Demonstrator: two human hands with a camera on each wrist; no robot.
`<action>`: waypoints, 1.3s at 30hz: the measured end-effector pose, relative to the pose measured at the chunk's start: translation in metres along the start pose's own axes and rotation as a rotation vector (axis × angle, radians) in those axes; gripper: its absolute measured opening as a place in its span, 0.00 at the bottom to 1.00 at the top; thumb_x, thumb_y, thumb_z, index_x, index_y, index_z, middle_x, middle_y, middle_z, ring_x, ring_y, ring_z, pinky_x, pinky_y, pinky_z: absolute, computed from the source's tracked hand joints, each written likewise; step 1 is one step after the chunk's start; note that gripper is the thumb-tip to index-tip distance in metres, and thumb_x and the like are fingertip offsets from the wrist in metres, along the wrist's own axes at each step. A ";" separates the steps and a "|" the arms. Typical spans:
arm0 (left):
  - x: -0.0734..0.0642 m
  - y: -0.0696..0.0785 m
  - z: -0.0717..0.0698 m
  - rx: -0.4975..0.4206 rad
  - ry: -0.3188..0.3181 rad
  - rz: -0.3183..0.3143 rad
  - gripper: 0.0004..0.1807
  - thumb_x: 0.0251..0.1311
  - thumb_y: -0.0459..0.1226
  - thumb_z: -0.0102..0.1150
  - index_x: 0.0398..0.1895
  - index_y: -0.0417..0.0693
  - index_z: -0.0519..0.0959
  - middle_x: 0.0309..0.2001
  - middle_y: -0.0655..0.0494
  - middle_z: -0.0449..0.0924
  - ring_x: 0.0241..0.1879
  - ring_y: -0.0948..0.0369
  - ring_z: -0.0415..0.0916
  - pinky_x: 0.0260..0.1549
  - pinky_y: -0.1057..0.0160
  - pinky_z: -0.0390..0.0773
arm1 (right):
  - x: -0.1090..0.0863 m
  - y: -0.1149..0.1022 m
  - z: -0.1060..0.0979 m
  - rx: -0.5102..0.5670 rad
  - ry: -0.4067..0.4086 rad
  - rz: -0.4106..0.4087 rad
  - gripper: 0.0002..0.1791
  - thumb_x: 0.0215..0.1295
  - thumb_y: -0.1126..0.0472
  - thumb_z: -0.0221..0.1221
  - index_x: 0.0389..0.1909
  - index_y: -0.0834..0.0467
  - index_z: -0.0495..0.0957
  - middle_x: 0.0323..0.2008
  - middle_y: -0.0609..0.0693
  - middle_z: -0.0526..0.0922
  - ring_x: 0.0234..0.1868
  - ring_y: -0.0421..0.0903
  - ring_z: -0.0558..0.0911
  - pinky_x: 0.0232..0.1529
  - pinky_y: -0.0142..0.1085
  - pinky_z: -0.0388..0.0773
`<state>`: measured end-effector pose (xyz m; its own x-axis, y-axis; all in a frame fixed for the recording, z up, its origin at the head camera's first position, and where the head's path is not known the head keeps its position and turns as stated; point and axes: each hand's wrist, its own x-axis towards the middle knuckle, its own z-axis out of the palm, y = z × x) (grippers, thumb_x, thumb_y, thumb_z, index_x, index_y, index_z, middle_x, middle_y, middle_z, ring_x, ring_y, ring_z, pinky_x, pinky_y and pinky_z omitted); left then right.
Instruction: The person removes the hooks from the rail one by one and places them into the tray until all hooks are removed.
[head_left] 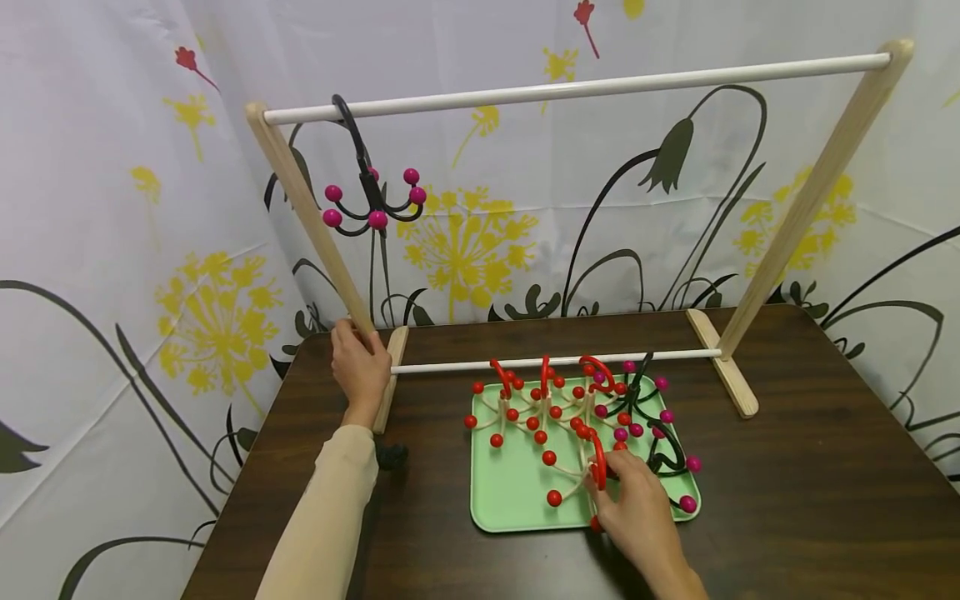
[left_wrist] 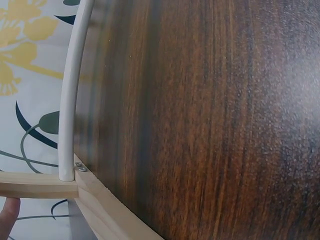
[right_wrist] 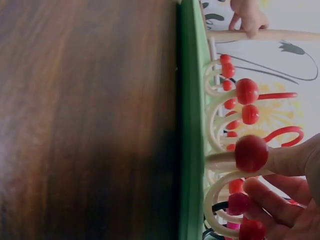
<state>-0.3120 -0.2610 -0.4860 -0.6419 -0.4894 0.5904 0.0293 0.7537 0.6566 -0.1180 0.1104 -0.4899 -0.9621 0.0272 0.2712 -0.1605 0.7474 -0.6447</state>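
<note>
At the foot of the wooden rack's left post (head_left: 318, 229), my left hand (head_left: 360, 368) grips the wood; one fingertip (left_wrist: 8, 216) shows against it in the left wrist view. My right hand (head_left: 639, 510) holds a cream, several-armed hanger with red balls and a red hook (head_left: 599, 460), low over the front right of the green tray (head_left: 501, 504). Its red-tipped arms (right_wrist: 251, 153) spread around my fingers in the right wrist view. More red-hooked hangers (head_left: 543, 400) stand at the back of the tray, beside black ones with magenta balls (head_left: 660, 421).
A black hanger with magenta balls (head_left: 372, 196) hangs from the left end of the rack's white top bar (head_left: 600, 86). A lower white bar (head_left: 465, 367) runs behind the tray. A small dark object (head_left: 392, 456) lies by my left forearm. Patterned cloth (head_left: 480, 158) hangs behind.
</note>
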 end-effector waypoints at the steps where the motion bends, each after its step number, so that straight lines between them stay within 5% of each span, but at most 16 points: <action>1: 0.000 0.000 0.000 -0.001 -0.001 0.002 0.14 0.62 0.36 0.58 0.48 0.42 0.70 0.40 0.42 0.71 0.32 0.38 0.74 0.32 0.38 0.70 | 0.000 0.001 0.001 0.004 0.008 -0.010 0.10 0.49 0.66 0.72 0.29 0.53 0.81 0.33 0.46 0.81 0.38 0.47 0.80 0.41 0.46 0.77; 26: 0.001 0.003 -0.001 -0.014 -0.023 0.001 0.14 0.62 0.36 0.58 0.47 0.40 0.69 0.39 0.41 0.70 0.33 0.39 0.74 0.31 0.39 0.69 | 0.000 0.013 0.001 -0.003 0.009 -0.036 0.10 0.53 0.64 0.71 0.37 0.56 0.84 0.44 0.53 0.84 0.50 0.55 0.80 0.50 0.53 0.74; 39: 0.000 0.002 -0.001 -0.008 -0.014 -0.001 0.14 0.63 0.36 0.58 0.47 0.41 0.69 0.40 0.41 0.71 0.33 0.39 0.74 0.32 0.38 0.70 | -0.003 0.004 -0.018 -0.014 0.028 -0.019 0.20 0.52 0.65 0.72 0.48 0.61 0.83 0.47 0.54 0.83 0.42 0.52 0.82 0.42 0.49 0.76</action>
<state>-0.3113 -0.2599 -0.4845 -0.6527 -0.4840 0.5829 0.0344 0.7496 0.6610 -0.1115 0.1254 -0.4810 -0.9524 0.0310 0.3033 -0.1757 0.7571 -0.6292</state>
